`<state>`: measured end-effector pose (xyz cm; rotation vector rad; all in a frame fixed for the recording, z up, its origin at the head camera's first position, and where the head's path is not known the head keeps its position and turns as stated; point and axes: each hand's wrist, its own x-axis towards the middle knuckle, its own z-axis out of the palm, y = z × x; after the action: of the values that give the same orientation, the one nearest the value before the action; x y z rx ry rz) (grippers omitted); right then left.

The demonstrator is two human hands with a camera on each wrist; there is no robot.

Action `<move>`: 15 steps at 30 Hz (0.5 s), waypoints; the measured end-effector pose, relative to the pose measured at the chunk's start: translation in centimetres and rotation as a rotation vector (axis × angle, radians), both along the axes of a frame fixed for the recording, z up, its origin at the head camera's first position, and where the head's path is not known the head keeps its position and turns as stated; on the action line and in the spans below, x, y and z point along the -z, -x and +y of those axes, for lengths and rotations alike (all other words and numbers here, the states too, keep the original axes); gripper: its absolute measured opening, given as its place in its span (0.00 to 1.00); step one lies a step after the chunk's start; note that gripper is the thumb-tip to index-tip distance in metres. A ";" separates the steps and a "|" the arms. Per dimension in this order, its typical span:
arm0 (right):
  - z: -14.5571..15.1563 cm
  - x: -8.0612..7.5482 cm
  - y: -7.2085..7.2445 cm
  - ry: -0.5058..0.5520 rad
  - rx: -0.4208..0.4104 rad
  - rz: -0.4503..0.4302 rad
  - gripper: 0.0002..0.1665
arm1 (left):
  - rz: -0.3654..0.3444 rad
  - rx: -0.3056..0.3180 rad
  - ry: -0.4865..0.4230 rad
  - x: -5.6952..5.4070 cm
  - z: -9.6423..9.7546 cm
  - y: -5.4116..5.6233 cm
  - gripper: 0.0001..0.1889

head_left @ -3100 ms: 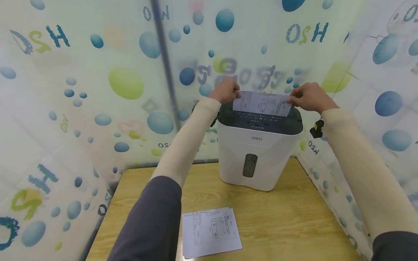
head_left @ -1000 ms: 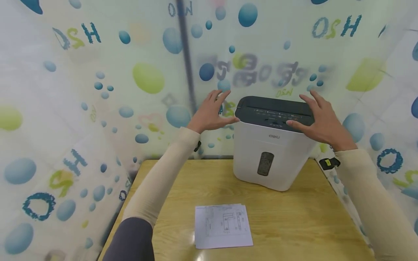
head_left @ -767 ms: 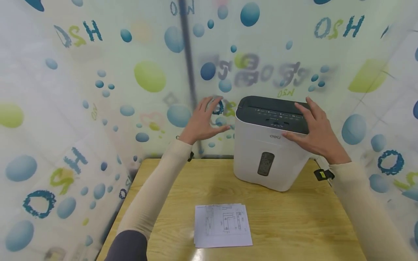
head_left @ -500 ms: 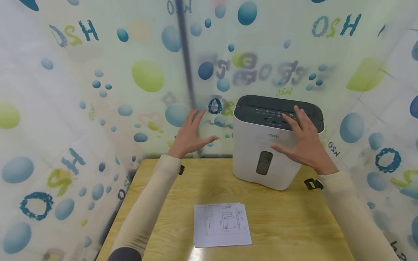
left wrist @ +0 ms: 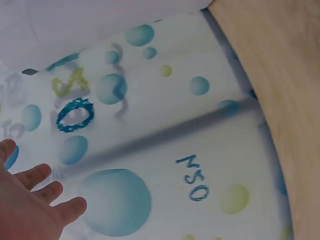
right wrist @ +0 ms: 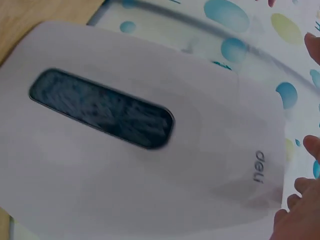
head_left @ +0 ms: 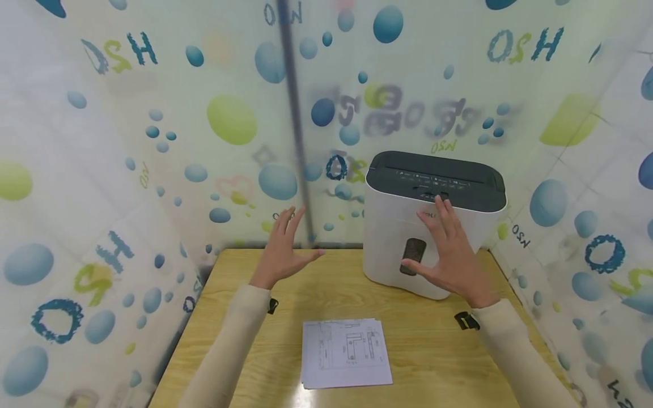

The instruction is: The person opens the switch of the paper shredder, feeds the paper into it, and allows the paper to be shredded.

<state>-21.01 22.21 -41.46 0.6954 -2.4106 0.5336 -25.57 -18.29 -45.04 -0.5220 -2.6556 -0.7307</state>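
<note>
Head view: I have the left hand (head_left: 280, 256) and right hand (head_left: 453, 260) each with the grip wide, holding nothing. The left is raised over the surface (head_left: 433, 351); the right hangs before the white shredder (head_left: 384, 235), near the back right corner. The paper stack (head_left: 339, 371) lies roughly midway between side edges.

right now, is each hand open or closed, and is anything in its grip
Left hand: open, nothing in its grip.
Right hand: open, nothing in its grip, in front of the shredder.
</note>
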 end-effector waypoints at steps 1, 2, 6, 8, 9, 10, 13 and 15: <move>-0.3 0.5 -0.2 -0.001 -0.008 0.002 0.64 | -0.002 -0.003 0.002 0.5 -0.1 -0.3 0.58; -0.5 1.0 -0.4 -0.001 -0.016 0.001 0.64 | -0.003 -0.005 0.004 1.0 -0.1 -0.5 0.58; -1.4 3.3 -1.0 0.001 -0.029 -0.052 0.65 | -0.022 -0.001 -0.013 3.0 -0.3 -1.5 0.58; -1.7 4.5 -1.2 0.000 -0.027 -0.094 0.65 | -0.038 0.007 -0.029 4.1 -0.4 -2.0 0.59; -1.9 5.2 -1.3 -0.002 -0.030 -0.111 0.65 | -0.052 0.012 -0.040 4.6 -0.4 -2.2 0.59; -2.0 5.8 -1.4 -0.001 -0.036 -0.126 0.65 | -0.069 0.019 -0.052 5.1 -0.5 -2.5 0.59; -2.4 7.7 -1.6 0.001 -0.042 -0.181 0.65 | -0.112 0.046 -0.081 6.6 -0.5 -3.3 0.60; -2.6 9.2 -1.6 0.005 -0.052 -0.210 0.64 | -0.142 0.061 -0.099 7.7 -0.5 -3.7 0.61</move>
<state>-19.42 19.58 -50.68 0.7334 -2.5893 0.6635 -21.82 -18.76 -52.76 -0.5454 -2.7260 -0.9456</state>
